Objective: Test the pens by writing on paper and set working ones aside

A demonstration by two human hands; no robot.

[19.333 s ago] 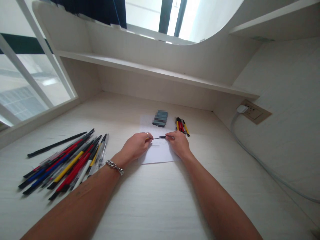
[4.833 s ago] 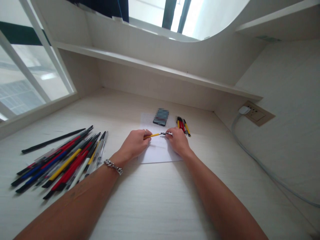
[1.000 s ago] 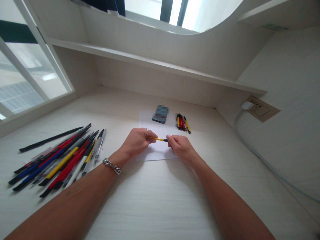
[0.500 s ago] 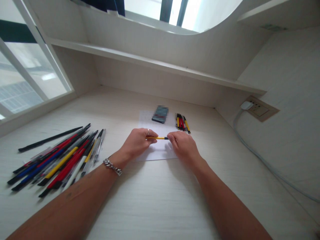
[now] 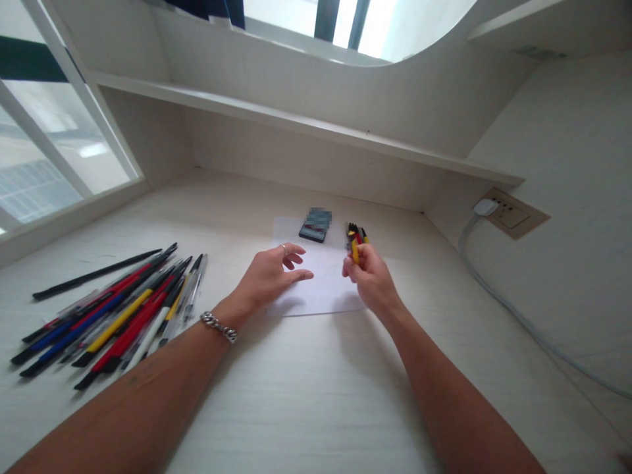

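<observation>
My left hand (image 5: pixel 269 276) rests on a sheet of white paper (image 5: pixel 320 289), fingers apart and holding nothing. It wears a ring, and a chain bracelet (image 5: pixel 218 327) circles the wrist. My right hand (image 5: pixel 371 276) is closed on a yellow pen (image 5: pixel 355 251), held upright just in front of a small bunch of yellow, red and black pens (image 5: pixel 356 233). My fingers hide the lower part of that bunch. A phone (image 5: pixel 309 232) with a blurred back lies at the paper's far edge.
A large spread of loose black, red, blue, yellow and clear pens (image 5: pixel 113 322) lies on the pale wooden desk (image 5: pixel 316 408) to the left. A shelf (image 5: pixel 296 125) runs above the desk's back. A wall socket (image 5: pixel 513 214) with a white plug and cable is at right.
The yellow pen was held between both hands over the paper. My left hand has let go and opened, and my right hand has carried the pen to the small bunch.
</observation>
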